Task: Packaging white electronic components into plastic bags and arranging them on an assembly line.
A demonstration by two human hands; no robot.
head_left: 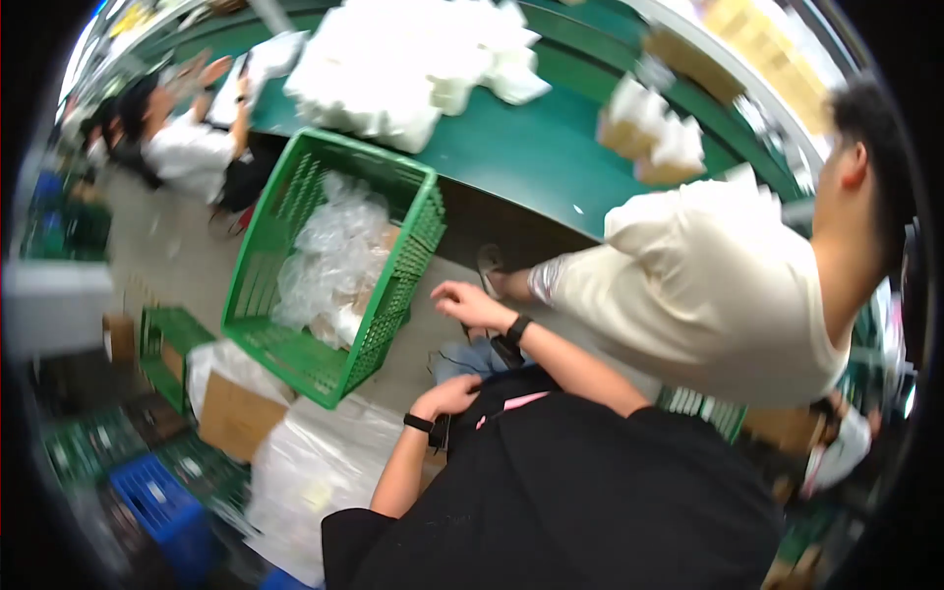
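My right hand (474, 304) reaches out in front of my body, its fingers loosely apart with nothing in them. Beyond it stands a tall green plastic crate (329, 157) with slotted walls, and the hand is apart from its right side. Crumpled clear plastic bags (339, 241) and some brown pieces lie in the crate. My left hand (447, 397) is low at my waist, its fingertips against the front of my black shirt (580, 472). Those fingers are blurred and partly hidden, so their grip does not show. Each wrist wears a black band.
A green worktable (521, 147) runs along the far side, bearing a heap of white bags (393, 69). Close on my right is a person in a cream shirt (728, 285); another person (192, 147) is far left. Cardboard (236, 418), plastic sheeting (315, 482) and a blue crate (162, 501) lie lower left.
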